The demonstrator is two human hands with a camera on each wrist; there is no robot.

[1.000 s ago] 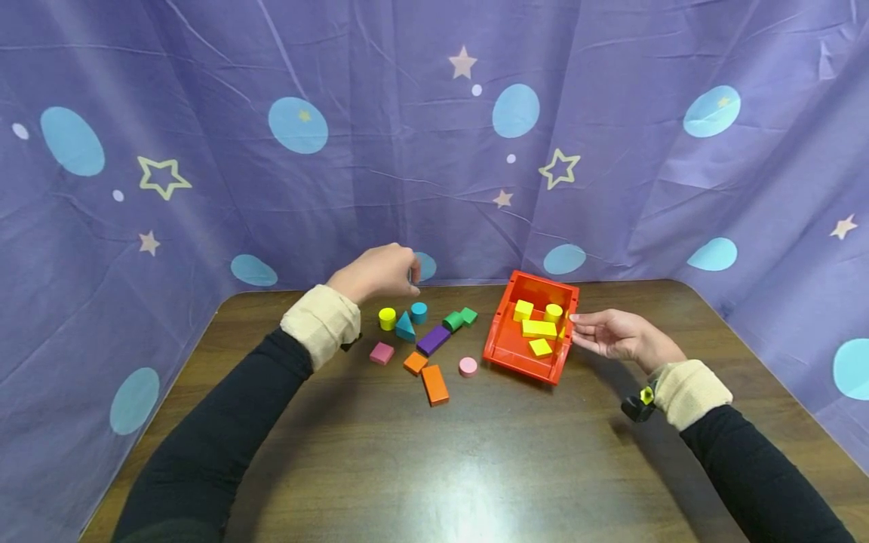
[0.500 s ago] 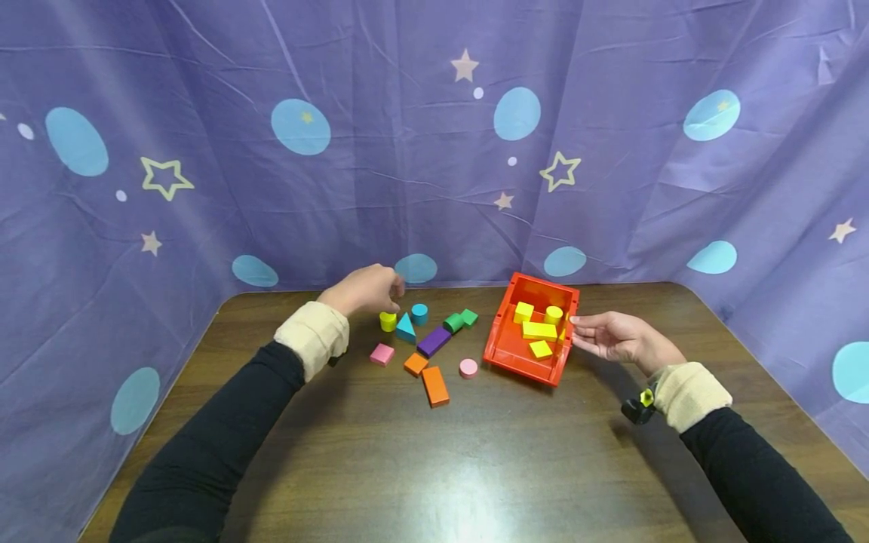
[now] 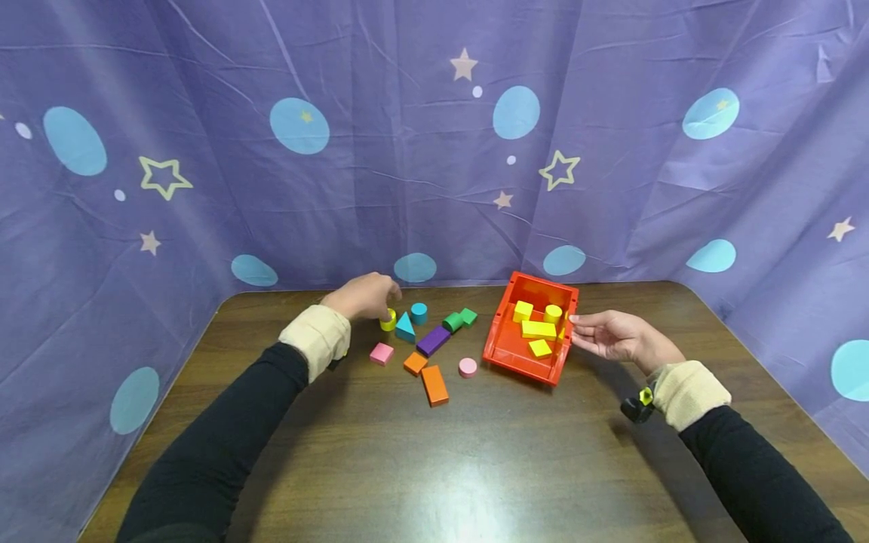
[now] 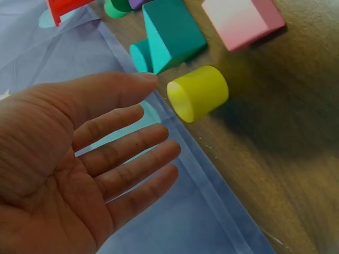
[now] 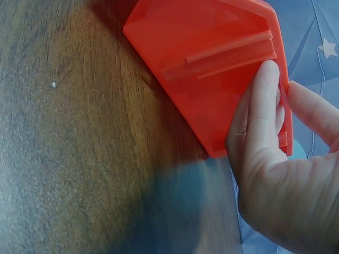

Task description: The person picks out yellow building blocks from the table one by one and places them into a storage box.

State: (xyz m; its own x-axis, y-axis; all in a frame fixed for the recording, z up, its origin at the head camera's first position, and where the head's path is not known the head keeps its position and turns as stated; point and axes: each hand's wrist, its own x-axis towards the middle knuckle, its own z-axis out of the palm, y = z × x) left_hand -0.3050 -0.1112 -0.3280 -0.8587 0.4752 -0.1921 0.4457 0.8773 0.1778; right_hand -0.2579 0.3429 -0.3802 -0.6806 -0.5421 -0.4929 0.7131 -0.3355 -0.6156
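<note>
My left hand (image 3: 361,296) hovers at the back left of the table, next to a yellow cylinder (image 3: 388,322). In the left wrist view its fingers (image 4: 139,142) are spread and fairly straight, and the cylinder (image 4: 204,92) lies just past the thumb tip, apart from it. Beside that stand a blue triangular block (image 3: 405,327) and a blue cylinder (image 3: 419,313). My right hand (image 3: 621,336) pinches the right wall of a red plastic bin (image 3: 498,348), thumb at the rim and fingers (image 5: 263,108) against the outside. Several yellow blocks (image 3: 538,329) lie inside the bin.
Between the hands lie a pink block (image 3: 382,354), a purple block (image 3: 433,341), green blocks (image 3: 452,322), a small orange block (image 3: 416,363), a longer orange block (image 3: 435,385) and a pink disc (image 3: 467,367). A purple curtain (image 3: 421,151) borders the table's back and sides.
My left hand has come down and to the left, from above the blue blocks to the yellow cylinder. My right hand and the red bin stay where they were.
</note>
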